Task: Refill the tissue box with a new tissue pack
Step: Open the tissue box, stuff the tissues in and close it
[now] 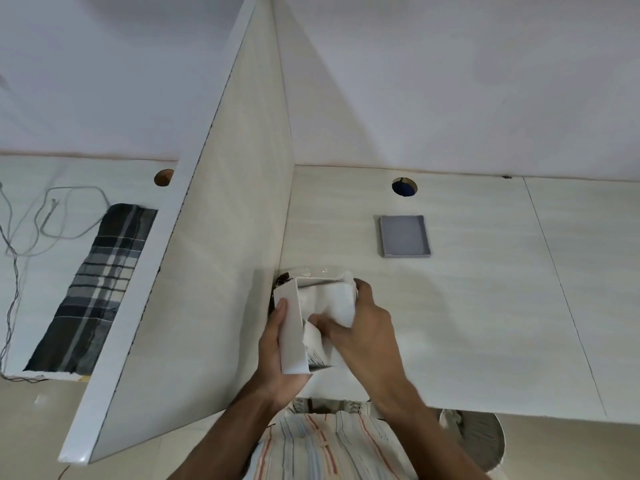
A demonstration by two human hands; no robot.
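A white tissue box (pixel 292 332) is held tilted above the desk's near edge, open side up. My left hand (pixel 277 362) grips its left wall from below, thumb lying along the side. My right hand (pixel 360 327) is closed on a white tissue pack (pixel 332 301) that sits partly inside the box. Clear plastic wrapping (pixel 311 271) lies just behind the box, against the divider. A grey lid or tray (pixel 404 236), lying flat on the desk, rests farther back.
A tall pale divider panel (pixel 221 237) stands directly left of the box. The desk (pixel 485 306) has a round cable hole (pixel 404 186) at the back. Beyond the divider lie a plaid cloth (pixel 100 289) and loose cables (pixel 52 216).
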